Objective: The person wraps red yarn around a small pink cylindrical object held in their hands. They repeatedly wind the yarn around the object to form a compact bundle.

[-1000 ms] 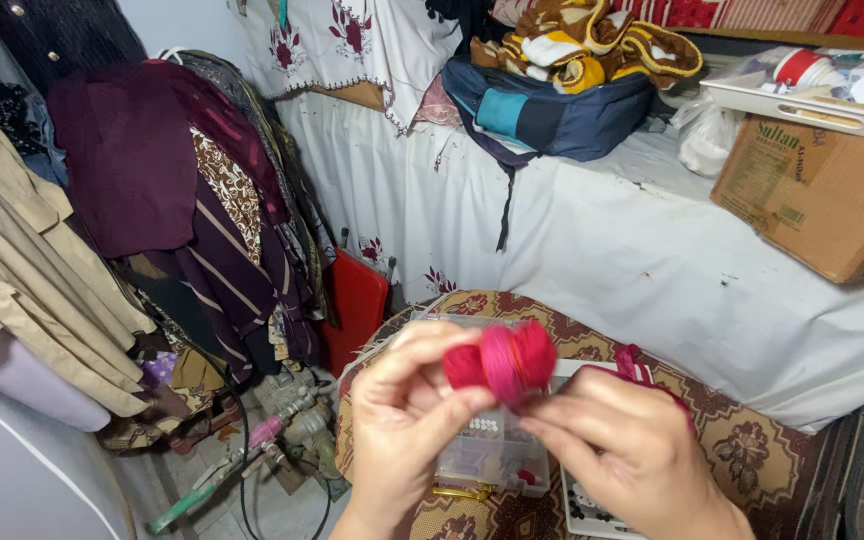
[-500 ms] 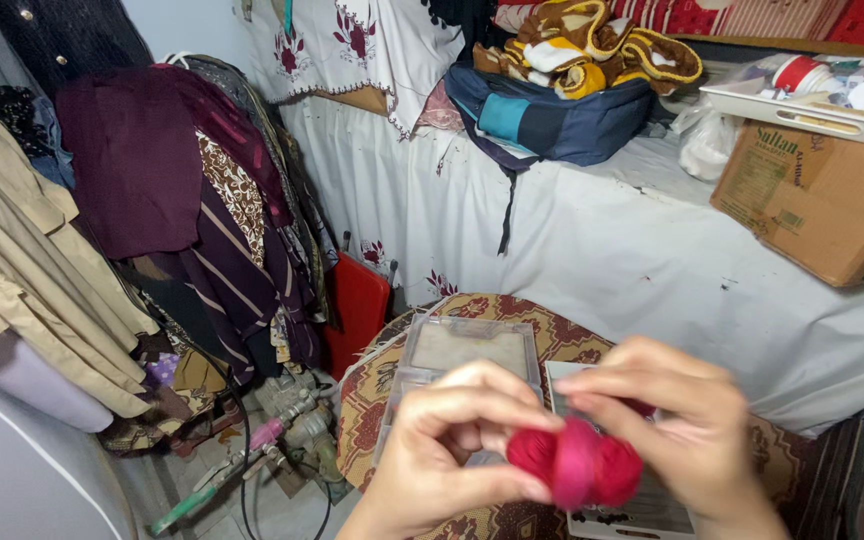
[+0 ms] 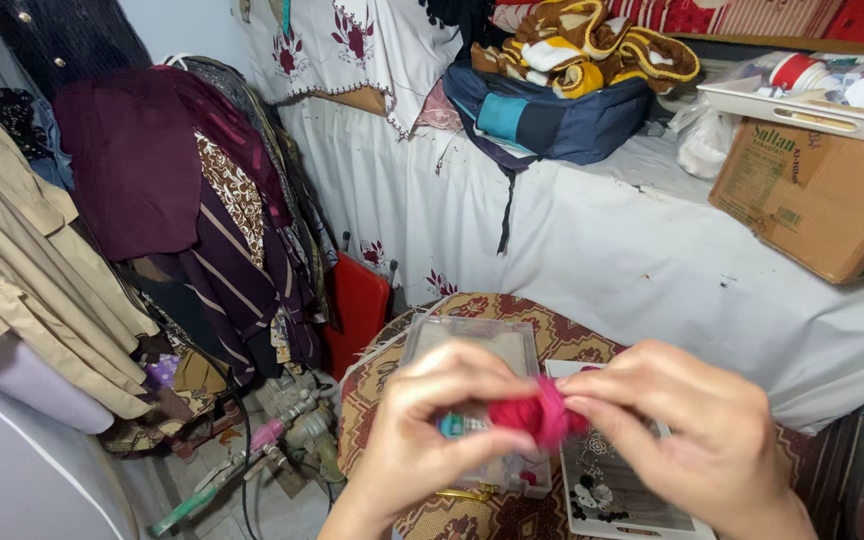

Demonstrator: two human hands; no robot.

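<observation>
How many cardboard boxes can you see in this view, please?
1. The brown cardboard box sits at the right on the white-covered surface, under a white tray and right of the blue bag. Others may be hidden beyond the frame edge.

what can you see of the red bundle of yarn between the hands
The small red bundle of woolly yarn looks soft and fuzzy, wound into a loose wad with strands running across it. It is held in the air above the clear plastic box on the patterned cloth. The left hand pinches it from one side and the right hand from the other, their fingers covering part of it, so its full shape is hidden.
</observation>
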